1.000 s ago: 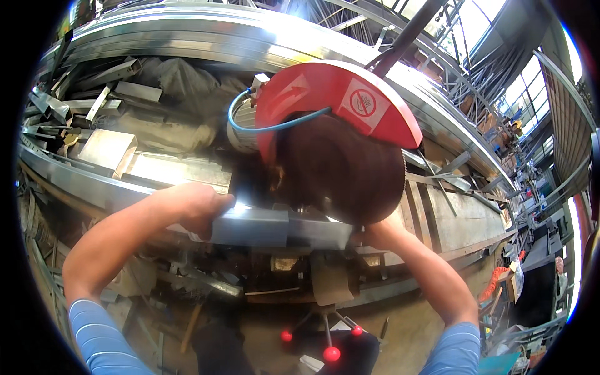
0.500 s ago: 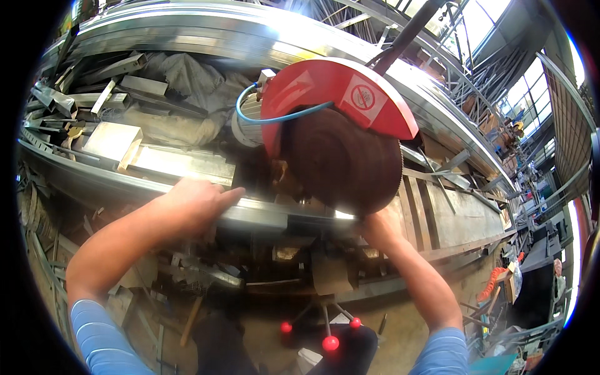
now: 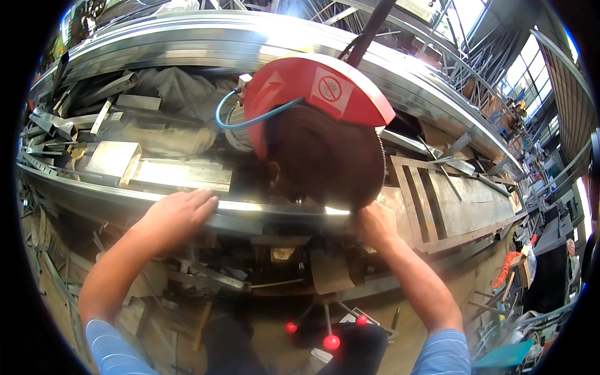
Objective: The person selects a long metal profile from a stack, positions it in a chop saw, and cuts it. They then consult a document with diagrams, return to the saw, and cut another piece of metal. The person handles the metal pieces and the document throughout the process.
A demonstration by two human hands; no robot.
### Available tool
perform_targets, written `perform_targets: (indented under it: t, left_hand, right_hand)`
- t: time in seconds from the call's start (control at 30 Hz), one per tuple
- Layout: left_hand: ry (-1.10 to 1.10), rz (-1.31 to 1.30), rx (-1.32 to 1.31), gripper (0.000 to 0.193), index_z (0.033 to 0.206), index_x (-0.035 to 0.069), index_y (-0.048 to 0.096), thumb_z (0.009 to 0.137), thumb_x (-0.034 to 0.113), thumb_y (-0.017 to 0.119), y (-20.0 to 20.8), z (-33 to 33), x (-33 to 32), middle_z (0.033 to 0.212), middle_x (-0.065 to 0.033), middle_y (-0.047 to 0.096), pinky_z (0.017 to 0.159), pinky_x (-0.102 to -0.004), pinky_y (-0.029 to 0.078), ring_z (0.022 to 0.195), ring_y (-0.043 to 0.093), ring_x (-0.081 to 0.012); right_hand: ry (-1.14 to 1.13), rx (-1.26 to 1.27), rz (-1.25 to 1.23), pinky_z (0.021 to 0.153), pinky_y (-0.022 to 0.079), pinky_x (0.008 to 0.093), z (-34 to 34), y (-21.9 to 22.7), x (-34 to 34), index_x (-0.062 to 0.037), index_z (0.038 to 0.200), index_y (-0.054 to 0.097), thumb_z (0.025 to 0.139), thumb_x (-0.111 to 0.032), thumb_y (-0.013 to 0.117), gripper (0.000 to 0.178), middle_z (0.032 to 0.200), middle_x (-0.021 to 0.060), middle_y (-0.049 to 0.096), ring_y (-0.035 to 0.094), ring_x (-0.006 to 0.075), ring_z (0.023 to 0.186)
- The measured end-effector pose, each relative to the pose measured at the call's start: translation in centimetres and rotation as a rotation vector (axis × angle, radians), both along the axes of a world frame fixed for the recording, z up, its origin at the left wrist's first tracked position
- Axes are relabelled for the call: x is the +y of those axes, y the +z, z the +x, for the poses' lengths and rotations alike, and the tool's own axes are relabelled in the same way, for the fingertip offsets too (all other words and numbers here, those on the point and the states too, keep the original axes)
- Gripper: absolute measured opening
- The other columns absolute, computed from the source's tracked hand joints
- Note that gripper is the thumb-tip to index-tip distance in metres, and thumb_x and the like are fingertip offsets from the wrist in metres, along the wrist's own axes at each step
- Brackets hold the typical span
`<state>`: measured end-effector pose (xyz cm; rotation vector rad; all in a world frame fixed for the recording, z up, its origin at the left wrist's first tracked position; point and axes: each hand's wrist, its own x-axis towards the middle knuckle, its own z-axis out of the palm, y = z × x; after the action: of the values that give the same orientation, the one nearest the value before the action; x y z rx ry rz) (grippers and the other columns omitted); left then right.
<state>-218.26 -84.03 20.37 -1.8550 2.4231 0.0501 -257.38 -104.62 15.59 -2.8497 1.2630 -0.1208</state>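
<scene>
A long shiny metal bar [image 3: 250, 208] runs across in front of me, passing under a large saw with a dark round toothed blade [image 3: 325, 156] and a red guard [image 3: 281, 78]. My left hand [image 3: 172, 215] lies over the bar to the left of the blade, its fingers stretched out to the right. My right hand [image 3: 377, 226] is closed around the bar's right part, close beside the lower right edge of the blade. The blade hides some of its fingertips. A blue hose [image 3: 219, 119] curves in front of the guard.
Metal offcuts [image 3: 119, 94] and a grey cloth [image 3: 184, 87] lie behind the bar on the left. Long metal profiles [image 3: 187, 37] stretch across the back. A slatted frame [image 3: 419, 200] stands on the right. Red ball knobs [image 3: 331, 342] stick out below the saw.
My left hand has moved left along the bar, away from the blade. The right hand stays by the blade. The whole view has shifted slightly.
</scene>
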Motion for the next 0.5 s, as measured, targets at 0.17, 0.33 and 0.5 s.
perform_targets:
  t: [0.17, 0.33, 0.5]
  left_hand:
    - [0.128, 0.025, -0.031, 0.043, 0.117, 0.007, 0.069, 0.074, 0.003, 0.07, 3.3, -0.8, 2.0, 0.113, -0.0116, 0.074, 0.088, -0.0405, 0.058, 0.105, 0.071, -0.0295]
    - [0.072, -0.235, 0.226, 0.047, 0.117, 0.008, 0.07, 0.071, 0.003, 0.077, 4.3, -1.3, 2.0, 0.103, -0.011, 0.074, 0.084, -0.0432, 0.058, 0.099, 0.071, -0.0323]
    - [0.043, -0.209, 0.364, 0.059, 0.128, 0.009, 0.069, 0.071, 0.01, 0.084, -1.5, -4.7, -1.9, 0.109, -0.0114, 0.073, 0.088, -0.0426, 0.058, 0.104, 0.071, -0.0325]
  right_hand:
    - [-0.039, -0.035, 0.003, 0.078, 0.058, 0.0455, -0.3, 0.0, 0.2, -0.007, 0.098, 0.066, 0.077, -0.025, 0.085, 0.033, 0.096, 0.0094, 0.069, 0.07, 0.032, 0.096]
    - [-0.04, 0.013, -0.004, 0.078, 0.058, 0.0446, -0.5, -0.3, -0.4, -0.0075, 0.097, 0.066, 0.077, -0.026, 0.085, 0.033, 0.095, 0.0091, 0.069, 0.071, 0.0317, 0.095]
    - [-0.037, 0.017, -0.005, 0.078, 0.058, 0.0447, 0.0, 0.0, -0.4, -0.008, 0.096, 0.067, 0.078, -0.028, 0.085, 0.033, 0.096, 0.0098, 0.07, 0.071, 0.0317, 0.094]
